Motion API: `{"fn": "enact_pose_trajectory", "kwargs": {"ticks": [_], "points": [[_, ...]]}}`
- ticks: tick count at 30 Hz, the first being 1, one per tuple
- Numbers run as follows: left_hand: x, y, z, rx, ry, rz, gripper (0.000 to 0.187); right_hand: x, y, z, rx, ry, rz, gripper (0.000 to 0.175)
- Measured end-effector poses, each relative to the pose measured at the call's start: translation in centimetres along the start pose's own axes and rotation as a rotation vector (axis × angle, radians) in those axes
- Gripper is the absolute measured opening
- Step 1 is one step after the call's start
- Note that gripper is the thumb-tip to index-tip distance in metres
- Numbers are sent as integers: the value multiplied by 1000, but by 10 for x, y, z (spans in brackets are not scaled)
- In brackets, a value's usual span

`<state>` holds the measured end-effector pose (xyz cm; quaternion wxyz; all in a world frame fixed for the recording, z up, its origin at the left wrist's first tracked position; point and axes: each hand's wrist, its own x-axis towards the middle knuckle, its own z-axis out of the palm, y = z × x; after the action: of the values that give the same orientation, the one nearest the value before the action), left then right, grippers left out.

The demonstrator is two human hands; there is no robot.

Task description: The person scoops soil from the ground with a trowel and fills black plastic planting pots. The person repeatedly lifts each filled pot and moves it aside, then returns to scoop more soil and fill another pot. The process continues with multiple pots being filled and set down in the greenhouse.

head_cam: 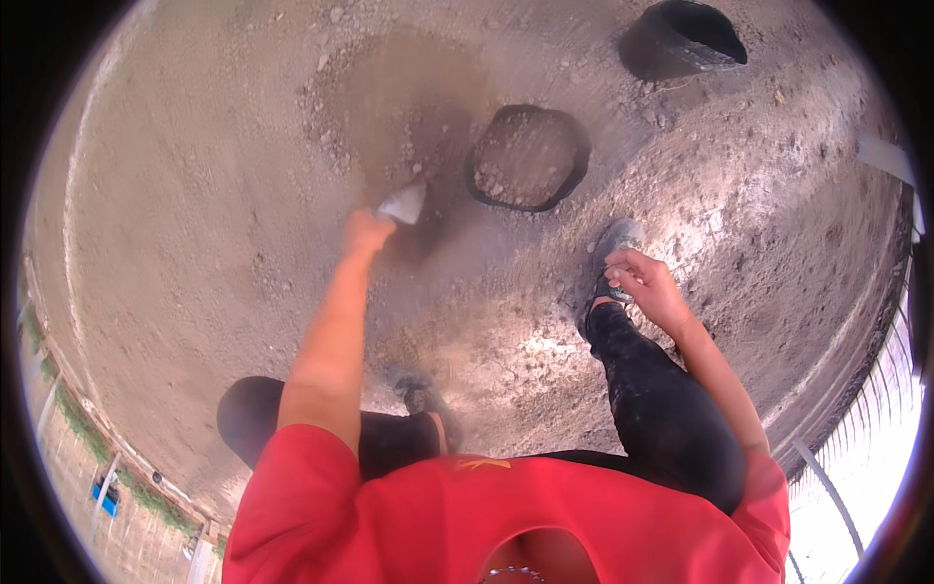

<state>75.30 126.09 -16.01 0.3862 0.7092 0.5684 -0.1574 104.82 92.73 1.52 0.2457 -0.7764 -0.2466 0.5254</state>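
Observation:
My left hand point(370, 232) grips a small pale scoop or trowel blade point(406, 204), its handle hidden in the fist. The blade is over loose, dusty soil, left of a round black pot or bag point(579, 164) filled with clods and soil. My right hand point(648, 283) is raised above my right shoe point(624, 235), fingers curled; nothing can be seen in it. Blur from motion softens the left hand and the tool.
A black container point(657, 55), open at one end, leans on the soil at the upper right. A shallow hollow point(416, 73) with clods around it lies ahead. My left shoe point(417, 390) rests on the soil. A blue item point(106, 499) is far at the lower left.

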Motion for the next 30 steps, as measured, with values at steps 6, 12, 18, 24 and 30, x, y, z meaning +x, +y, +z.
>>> {"fn": "enact_pose_trajectory", "kwargs": {"ticks": [6,12,18,24,30], "points": [[-4,15,-83,-551,80,-101,28,5,4,7,-132,-47,-80,20],[-25,29,-83,295,-315,25,29,19,-6,10,-125,-48,-142,20],[-4,1,3,381,-299,6,33,8,3,11,-65,-44,-72,24],[-23,-12,1,-204,39,-22,37,2,10,11,-51,-70,-13,23],[-33,23,-70,74,189,-13,35,19,-6,11,-83,-77,-102,19]]}}
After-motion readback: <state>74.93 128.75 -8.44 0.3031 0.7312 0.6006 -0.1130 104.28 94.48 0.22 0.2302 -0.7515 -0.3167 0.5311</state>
